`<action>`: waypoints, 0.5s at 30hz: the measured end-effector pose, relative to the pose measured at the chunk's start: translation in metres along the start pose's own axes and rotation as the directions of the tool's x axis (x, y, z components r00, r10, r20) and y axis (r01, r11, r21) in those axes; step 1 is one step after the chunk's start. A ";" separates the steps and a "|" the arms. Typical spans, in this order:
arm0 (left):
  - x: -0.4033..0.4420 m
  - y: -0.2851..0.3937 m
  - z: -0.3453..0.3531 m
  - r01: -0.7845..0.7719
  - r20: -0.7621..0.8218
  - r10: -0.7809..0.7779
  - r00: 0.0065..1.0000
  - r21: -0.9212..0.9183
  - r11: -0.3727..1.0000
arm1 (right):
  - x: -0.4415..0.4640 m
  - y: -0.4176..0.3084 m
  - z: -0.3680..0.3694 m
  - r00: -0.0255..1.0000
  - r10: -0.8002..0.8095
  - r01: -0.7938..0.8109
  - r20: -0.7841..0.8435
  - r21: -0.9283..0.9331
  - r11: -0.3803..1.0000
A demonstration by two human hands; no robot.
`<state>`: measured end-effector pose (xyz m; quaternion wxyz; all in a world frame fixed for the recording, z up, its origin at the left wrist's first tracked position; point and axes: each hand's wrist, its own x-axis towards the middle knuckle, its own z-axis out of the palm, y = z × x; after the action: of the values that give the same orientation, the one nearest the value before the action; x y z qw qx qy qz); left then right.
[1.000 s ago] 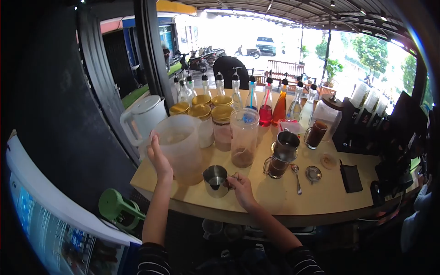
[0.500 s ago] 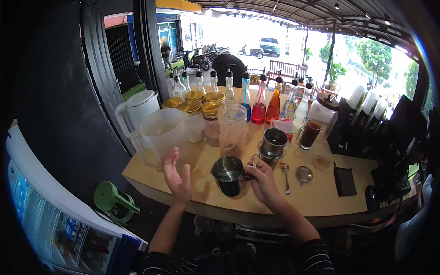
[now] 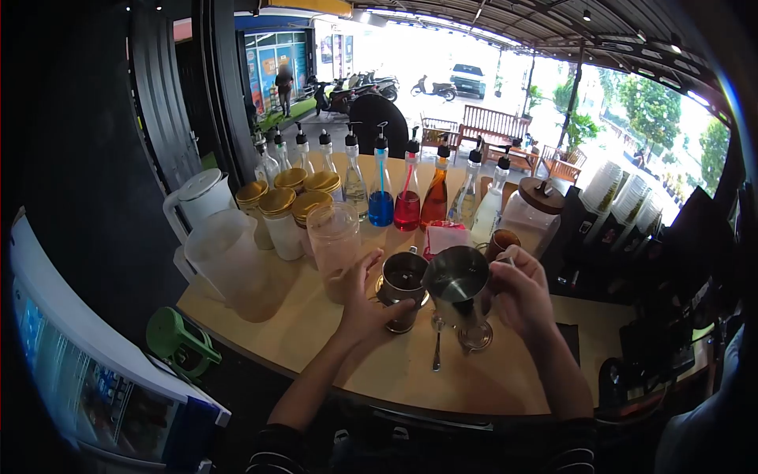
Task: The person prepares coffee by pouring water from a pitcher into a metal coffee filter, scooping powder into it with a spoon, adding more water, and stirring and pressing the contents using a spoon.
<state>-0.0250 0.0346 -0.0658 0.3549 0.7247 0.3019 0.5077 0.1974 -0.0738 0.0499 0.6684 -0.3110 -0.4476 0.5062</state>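
Note:
My right hand [image 3: 521, 288] grips a metal milk pitcher [image 3: 456, 276] by its handle, holding it up above the counter with its open top toward me. Just left of the pitcher stands a metal coffee drip filter [image 3: 403, 272], dark inside. Beside that filter is my left hand [image 3: 365, 304], fingers and thumb apart; the thumb crosses in front of the filter's lower part, and whether it touches cannot be made out. Below the pitcher lie a spoon [image 3: 437, 347] and a small round metal piece [image 3: 475, 337].
A clear plastic jar [image 3: 333, 237], a large jug [image 3: 225, 261] and gold-lidded jars [image 3: 278, 225] stand left. Pump bottles [image 3: 407, 201] line the back. A glass mug [image 3: 503, 239] sits behind the pitcher, near a wooden-lidded jar [image 3: 533, 217]. A fridge [image 3: 103, 347] is at lower left.
The pitcher has gone up and right in my right hand. My left hand has moved right, from near the large jug to the drip filter. The camera view has shifted right.

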 end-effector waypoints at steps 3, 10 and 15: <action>0.007 -0.022 0.013 -0.019 -0.002 0.019 1.000 -0.108 0.994 | 0.018 -0.007 -0.021 0.999 -0.028 0.029 0.024 -0.058 0.998; 0.007 -0.004 0.005 0.142 0.088 -0.138 0.986 -0.037 0.989 | 0.050 -0.014 -0.023 1.000 0.003 -0.003 0.000 -0.221 0.975; 0.008 -0.004 0.007 0.140 0.093 -0.132 0.987 -0.085 0.986 | 0.065 -0.012 -0.022 1.000 0.014 -0.012 0.003 -0.284 0.959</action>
<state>-0.0168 0.0420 -0.0668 0.4344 0.7067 0.3114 0.4635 0.2281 -0.0148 0.0694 0.6123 -0.4054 -0.5153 0.4419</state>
